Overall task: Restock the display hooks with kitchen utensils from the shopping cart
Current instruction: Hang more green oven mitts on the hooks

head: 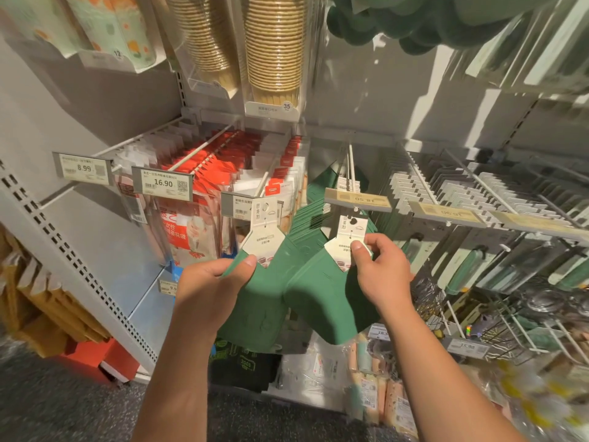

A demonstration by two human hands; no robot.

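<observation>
My left hand grips a dark green silicone utensil by its upper edge; its white card header points up. My right hand pinches the white card header of a second green utensil, thumb on the card. Both pieces hang side by side in front of the shelf. Just above the right one, a white display hook holds a row of the same green items, with a flipped-up price tag at its tip.
Hooks to the left carry red-and-white packets with price tags 8.99 and 16.90. Hooks to the right hold grey carded utensils. Paper cup stacks hang above. Packaged goods lie below.
</observation>
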